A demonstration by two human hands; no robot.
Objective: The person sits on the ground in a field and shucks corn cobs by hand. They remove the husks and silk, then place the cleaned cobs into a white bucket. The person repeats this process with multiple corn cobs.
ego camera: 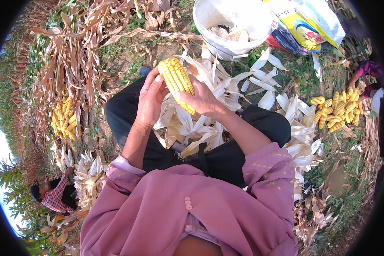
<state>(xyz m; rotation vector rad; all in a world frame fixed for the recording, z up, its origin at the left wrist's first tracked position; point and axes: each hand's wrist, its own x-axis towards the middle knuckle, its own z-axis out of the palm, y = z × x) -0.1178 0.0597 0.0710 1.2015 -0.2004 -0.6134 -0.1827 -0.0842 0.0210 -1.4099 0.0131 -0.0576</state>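
A husked ear of yellow corn (pixel 176 81) is held up in front of my lap, tilted, its kernels bare. My left hand (pixel 152 94) supports it near its upper end, thumb and fingers against the kernels. Around the lower part wraps my right hand (pixel 203 96), its thumb lying across the rows. Pale dry corn husks (pixel 192 128) are heaped between my legs below the ear. Part of that heap is hidden behind my hands and forearms.
A white bucket (pixel 217 48) with husk pieces inside stands ahead, beside a printed woven sack (pixel 304 28). Piles of husked corn lie at right (pixel 339 108) and left (pixel 65 120). One person (pixel 56 195) sits at far left; another person's sleeve (pixel 369 72) shows at right.
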